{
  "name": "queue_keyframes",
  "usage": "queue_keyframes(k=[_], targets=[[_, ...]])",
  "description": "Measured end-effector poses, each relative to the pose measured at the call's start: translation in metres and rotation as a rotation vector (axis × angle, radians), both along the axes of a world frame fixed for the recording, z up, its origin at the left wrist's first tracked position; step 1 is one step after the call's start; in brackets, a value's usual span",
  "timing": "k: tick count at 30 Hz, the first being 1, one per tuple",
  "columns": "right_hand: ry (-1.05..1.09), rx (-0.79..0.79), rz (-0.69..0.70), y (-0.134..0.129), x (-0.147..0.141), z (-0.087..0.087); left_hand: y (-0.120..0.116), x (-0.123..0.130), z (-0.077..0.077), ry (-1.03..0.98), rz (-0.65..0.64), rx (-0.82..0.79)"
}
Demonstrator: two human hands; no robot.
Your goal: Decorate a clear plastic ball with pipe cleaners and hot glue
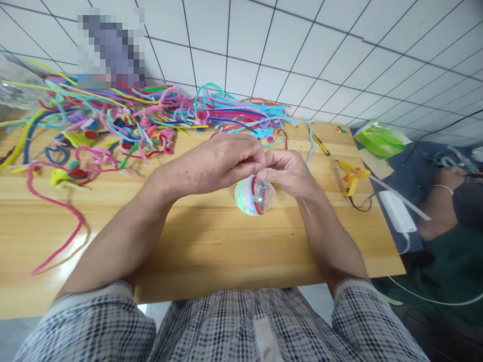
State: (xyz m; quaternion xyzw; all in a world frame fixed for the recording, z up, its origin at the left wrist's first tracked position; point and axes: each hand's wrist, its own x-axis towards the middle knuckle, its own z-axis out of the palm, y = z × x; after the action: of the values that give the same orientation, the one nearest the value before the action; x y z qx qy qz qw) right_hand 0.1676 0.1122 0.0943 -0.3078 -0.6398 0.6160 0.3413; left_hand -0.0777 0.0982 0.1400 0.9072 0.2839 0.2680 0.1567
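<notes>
A clear plastic ball (267,197) hangs or rests just below my fingers, its left part pale green. Pink, light blue and red pipe cleaners (258,203) circle its middle. Above the ball, my left hand (236,158) is closed with its fingertips pinched together, and a bit of red pipe cleaner (247,160) shows between its fingers. My right hand (289,171) meets it from the right, thumb and forefinger pinched at the top of the red band. The fingers hide the exact point of grip.
A tangled heap of coloured pipe cleaners (151,113) lies along the wall. One long pink pipe cleaner (79,221) curls at left. To the right are a yellow cutter (321,144), a yellow glue gun (352,178), a green packet (381,138), a white power strip (397,211) and another person's arm (439,206).
</notes>
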Motion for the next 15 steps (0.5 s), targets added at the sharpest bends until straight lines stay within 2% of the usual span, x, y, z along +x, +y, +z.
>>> queue_keyframes(k=[9,15], targets=[[-0.015,0.064,-0.041,-0.0016,0.0004,0.0059,0.0002,-0.0065,0.0051,-0.012,0.061,-0.036],[-0.051,0.11,-0.073,-0.0032,-0.0009,0.0062,-0.0012,-0.0035,0.0039,0.031,0.032,-0.054]])
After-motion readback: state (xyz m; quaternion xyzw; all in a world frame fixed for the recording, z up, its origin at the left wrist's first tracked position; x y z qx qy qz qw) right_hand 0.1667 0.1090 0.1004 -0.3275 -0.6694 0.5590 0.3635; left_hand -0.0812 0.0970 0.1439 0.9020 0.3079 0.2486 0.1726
